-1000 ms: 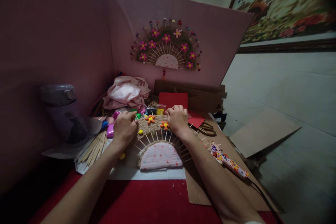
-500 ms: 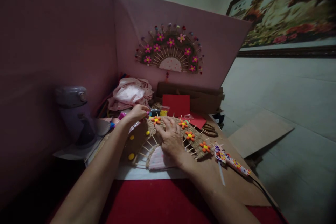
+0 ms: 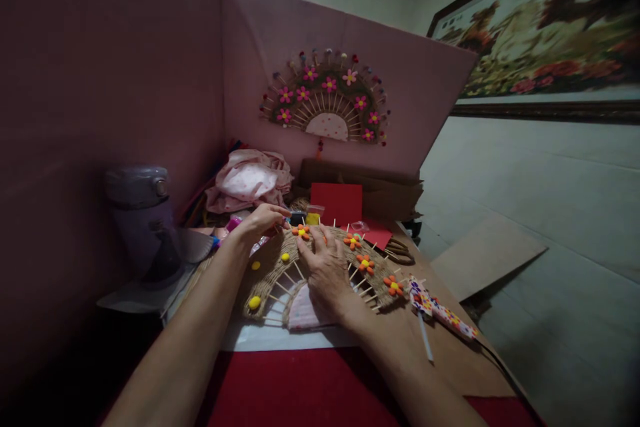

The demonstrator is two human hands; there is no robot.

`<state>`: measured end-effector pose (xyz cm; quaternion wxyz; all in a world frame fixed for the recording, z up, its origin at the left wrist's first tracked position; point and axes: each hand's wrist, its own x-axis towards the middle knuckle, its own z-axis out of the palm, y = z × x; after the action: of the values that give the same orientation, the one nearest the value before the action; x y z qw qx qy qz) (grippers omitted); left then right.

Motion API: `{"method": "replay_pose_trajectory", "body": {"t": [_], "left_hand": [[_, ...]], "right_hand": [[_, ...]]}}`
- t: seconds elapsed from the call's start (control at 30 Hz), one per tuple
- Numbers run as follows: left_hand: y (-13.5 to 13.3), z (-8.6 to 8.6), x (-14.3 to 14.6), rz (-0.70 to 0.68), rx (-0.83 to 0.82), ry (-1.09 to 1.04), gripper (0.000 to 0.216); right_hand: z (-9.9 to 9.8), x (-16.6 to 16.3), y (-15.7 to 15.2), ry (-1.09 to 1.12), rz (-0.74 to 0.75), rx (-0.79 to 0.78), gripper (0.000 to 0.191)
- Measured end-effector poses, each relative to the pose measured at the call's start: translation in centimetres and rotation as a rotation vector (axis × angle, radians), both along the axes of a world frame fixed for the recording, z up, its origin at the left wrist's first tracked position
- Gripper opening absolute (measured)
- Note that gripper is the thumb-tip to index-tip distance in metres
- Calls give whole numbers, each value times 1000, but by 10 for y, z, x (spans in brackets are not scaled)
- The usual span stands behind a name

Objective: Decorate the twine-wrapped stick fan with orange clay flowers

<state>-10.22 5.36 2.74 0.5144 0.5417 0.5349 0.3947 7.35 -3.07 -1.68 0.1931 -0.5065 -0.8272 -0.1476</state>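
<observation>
A half-round fan craft of thin sticks wound with brown twine lies in front of me, with a pale patterned half-circle at its base. My right hand rests on its middle, fingers spread and flat, covering part of an orange flower. My left hand is at the fan's upper left edge, fingers drawn together; what is at the fingertips is too small to make out. Orange flowers with yellow centres run along the right side. Several yellow dots sit on the left side.
A flower-patterned glue gun with a cord lies at the right. Behind are red sheets, brown cardboard and bunched pink cloth. A lidded bottle stands left. A finished pink-flowered fan hangs on the pink panel.
My left hand has shifted slightly right along the fan's top edge. My right hand stays on the fan. The whole view has moved a little.
</observation>
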Motion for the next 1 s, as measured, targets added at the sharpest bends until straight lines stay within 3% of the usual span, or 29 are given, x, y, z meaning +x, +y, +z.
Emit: {"method": "replay_pose_trajectory", "body": {"t": [0.43, 1.0], "left_hand": [[-8, 8, 7, 56, -15, 26, 42], [-8, 9, 10, 76, -21, 69, 41]], "right_hand": [[-10, 7, 4, 35, 5, 58, 48], [-4, -1, 9, -49, 18, 66, 43]]}}
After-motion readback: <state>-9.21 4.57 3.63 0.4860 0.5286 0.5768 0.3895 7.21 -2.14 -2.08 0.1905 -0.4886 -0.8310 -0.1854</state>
